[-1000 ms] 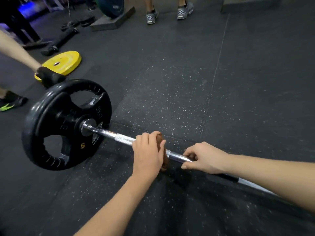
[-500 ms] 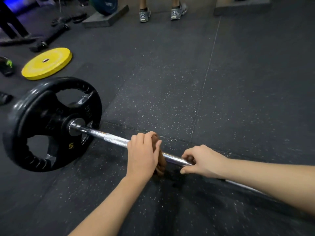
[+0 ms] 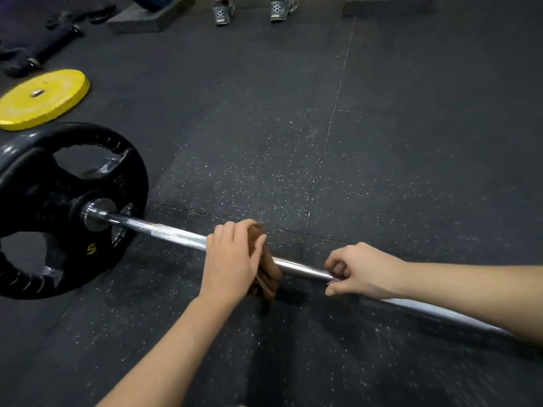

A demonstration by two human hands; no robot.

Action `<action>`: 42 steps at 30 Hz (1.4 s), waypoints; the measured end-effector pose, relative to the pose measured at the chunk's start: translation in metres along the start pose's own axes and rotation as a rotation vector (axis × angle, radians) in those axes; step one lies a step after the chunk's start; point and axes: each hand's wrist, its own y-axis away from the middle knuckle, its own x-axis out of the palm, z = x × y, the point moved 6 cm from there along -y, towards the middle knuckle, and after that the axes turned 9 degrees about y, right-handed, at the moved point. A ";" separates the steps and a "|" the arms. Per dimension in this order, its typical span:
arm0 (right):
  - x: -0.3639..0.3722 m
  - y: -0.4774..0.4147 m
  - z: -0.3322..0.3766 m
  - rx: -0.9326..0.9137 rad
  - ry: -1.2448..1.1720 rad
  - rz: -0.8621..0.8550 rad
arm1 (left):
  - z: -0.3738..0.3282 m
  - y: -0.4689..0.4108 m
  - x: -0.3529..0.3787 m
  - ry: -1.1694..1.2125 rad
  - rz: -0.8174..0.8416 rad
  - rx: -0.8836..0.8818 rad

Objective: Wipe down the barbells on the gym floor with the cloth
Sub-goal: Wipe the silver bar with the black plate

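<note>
Gone is the foot beside the one yellow plate (image 3: 41, 98); left hand (image 3: 232, 259) clasps one brown cloth (image 3: 266, 279) round the single barbell (image 3: 176, 237), right hand (image 3: 364, 271) grips it bare.

Cloth (image 3: 266, 277) mostly hidden under left hand (image 3: 233, 259); only brown folds show. Barbell (image 3: 176, 236) shaft covered there, far end lost behind right forearm (image 3: 470, 295). Black plate (image 3: 58, 207), yellow plate (image 3: 41, 98) clipped by left edge. Bystander's shoes (image 3: 223, 11) cut above ankles.

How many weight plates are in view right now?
2. The black plate sits on the bar at left; the yellow plate lies flat on the floor beyond it. Another may be cut off at top.
</note>
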 end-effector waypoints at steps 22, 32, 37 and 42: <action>0.012 0.074 -0.097 0.139 0.028 0.060 | -0.118 0.024 0.062 0.019 0.154 0.166; 0.017 0.129 -0.145 0.116 0.033 0.075 | -0.172 0.038 0.091 0.031 0.750 0.320; 0.017 0.119 -0.148 0.023 0.097 0.166 | -0.188 0.032 0.099 -0.307 0.963 0.545; 0.015 0.107 -0.150 0.012 0.085 0.226 | -0.196 0.012 0.109 -0.284 1.180 0.374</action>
